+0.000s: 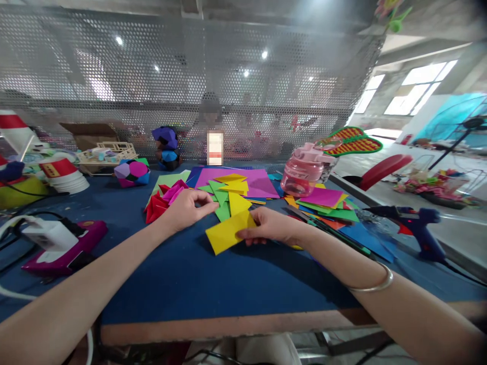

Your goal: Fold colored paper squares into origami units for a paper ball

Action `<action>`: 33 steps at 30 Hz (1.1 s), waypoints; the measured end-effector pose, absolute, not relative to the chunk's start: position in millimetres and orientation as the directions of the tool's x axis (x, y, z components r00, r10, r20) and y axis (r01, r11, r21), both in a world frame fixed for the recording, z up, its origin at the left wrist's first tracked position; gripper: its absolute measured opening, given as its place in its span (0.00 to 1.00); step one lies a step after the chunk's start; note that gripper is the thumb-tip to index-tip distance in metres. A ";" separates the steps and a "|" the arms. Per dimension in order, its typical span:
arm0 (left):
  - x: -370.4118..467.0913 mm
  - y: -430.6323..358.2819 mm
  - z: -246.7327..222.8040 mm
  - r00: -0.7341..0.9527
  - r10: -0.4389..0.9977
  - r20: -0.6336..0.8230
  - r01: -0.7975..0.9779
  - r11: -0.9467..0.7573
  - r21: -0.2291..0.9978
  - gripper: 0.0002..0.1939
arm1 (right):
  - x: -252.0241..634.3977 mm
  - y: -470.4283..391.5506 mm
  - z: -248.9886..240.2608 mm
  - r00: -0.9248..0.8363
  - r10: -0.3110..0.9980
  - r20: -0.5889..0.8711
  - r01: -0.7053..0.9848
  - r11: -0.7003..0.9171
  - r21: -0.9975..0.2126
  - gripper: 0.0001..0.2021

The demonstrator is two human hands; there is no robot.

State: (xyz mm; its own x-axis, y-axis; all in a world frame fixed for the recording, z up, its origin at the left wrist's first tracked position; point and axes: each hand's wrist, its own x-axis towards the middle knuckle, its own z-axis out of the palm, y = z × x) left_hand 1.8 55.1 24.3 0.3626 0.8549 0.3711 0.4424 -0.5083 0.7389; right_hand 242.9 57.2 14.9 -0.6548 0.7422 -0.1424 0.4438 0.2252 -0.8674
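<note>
My right hand (261, 226) pinches the right end of a flat yellow paper piece (227, 233), held just above the blue table. Left of it, my left hand (192, 207) is curled, thumb and fingertips near each other, beside green folded pieces (221, 203); whether anything is between its fingers is too small to tell. Yellow folded pieces (235, 185) lie behind, on a large purple sheet (262, 181). Red folded paper (155, 205) and magenta folded paper (175, 190) sit by the left wrist.
A pink bottle (302, 172) stands behind coloured sheets (325, 196) at right, near scissors and a green pen. A blue glue gun (422, 228) rests at the right edge. On the left are a purple power strip (85, 243), paper cups (64, 175) and a folded paper ball (132, 172).
</note>
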 end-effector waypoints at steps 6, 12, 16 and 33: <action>19.0 26.1 25.8 0.664 0.599 0.447 0.373 -0.784 0.496 0.06 | 240.6 54.0 15.5 -0.693 0.705 -0.150 0.531 0.359 -0.767 0.07; 19.1 18.0 1.8 0.828 0.473 0.301 0.327 -0.843 0.427 0.11 | 235.1 50.5 9.7 -0.671 0.738 -0.070 0.566 0.448 -0.692 0.03; 9.3 18.6 0.3 0.828 0.482 0.286 0.335 -0.836 0.435 0.11 | 232.4 47.1 7.9 -0.675 0.735 -0.064 0.569 0.463 -0.680 0.04; -5.8 21.9 5.4 0.828 0.524 0.197 0.357 -0.765 0.536 0.07 | 236.8 31.7 37.1 -0.563 0.823 -0.069 0.801 0.524 -0.289 0.13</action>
State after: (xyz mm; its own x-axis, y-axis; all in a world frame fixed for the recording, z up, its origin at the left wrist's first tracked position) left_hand -5.8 21.9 5.4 0.8284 0.5242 0.1972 0.3567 -0.7652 0.5360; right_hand 236.8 31.7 37.1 -0.5634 0.8233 -0.0689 0.8012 0.5241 -0.2887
